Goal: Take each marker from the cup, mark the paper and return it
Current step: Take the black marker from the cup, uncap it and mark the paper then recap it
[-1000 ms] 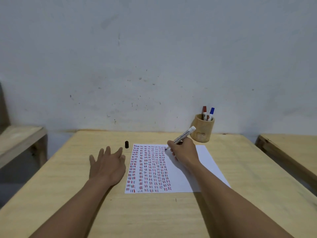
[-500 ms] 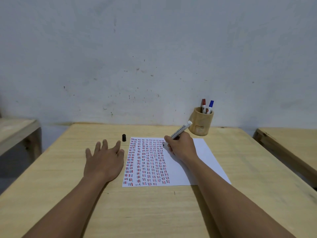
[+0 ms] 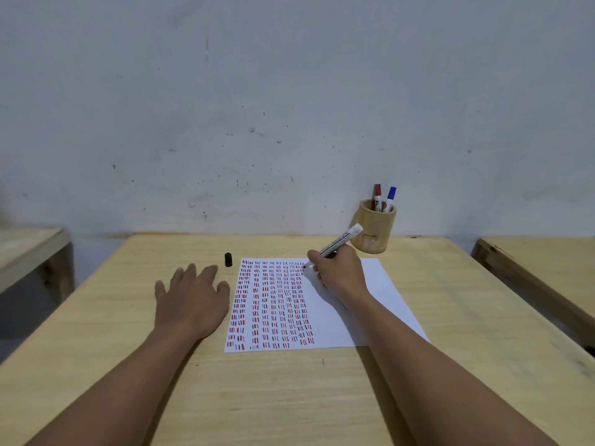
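A white sheet of paper point(image 3: 380, 294) lies on the wooden table point(image 3: 289, 397), its left half filled with columns of short red, blue and black marks. My right hand point(image 3: 338, 273) holds an uncapped white marker point(image 3: 339, 241) with its tip touching the paper near the top edge. The marker's black cap point(image 3: 228, 259) stands on the table left of the sheet. My left hand point(image 3: 191, 299) rests flat on the table beside the paper, fingers spread. A wooden cup point(image 3: 373, 230) behind the sheet holds a red marker point(image 3: 377, 196) and a blue marker point(image 3: 390, 197).
A grey wall rises directly behind the table. Another wooden table point(image 3: 541, 268) stands to the right across a gap, and a wooden bench point(image 3: 29, 249) to the left.
The view has shifted slightly; my right hand stays at the top of the sheet with the marker tip on the paper. My left hand remains flat on the table.
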Action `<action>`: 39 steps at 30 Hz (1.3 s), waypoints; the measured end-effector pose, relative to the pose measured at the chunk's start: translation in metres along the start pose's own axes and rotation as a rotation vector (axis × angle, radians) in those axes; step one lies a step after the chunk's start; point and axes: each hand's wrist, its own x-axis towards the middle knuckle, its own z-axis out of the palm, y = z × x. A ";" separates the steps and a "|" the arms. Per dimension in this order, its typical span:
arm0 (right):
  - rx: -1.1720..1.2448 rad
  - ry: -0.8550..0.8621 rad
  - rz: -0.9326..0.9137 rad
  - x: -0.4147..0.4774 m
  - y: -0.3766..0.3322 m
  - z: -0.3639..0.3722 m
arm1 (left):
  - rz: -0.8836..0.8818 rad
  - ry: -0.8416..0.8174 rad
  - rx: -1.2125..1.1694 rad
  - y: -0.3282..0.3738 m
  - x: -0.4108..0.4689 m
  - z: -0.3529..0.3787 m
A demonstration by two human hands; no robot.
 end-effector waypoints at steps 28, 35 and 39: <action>0.779 -0.163 0.246 -0.031 -0.042 -0.024 | 0.093 0.205 -0.885 0.088 0.006 -0.038; 0.815 -0.159 0.195 -0.037 -0.053 -0.041 | 0.069 0.029 -1.109 0.103 -0.005 -0.041; 0.817 -0.180 0.183 -0.040 -0.055 -0.045 | 0.045 -0.008 -1.178 0.113 -0.012 -0.045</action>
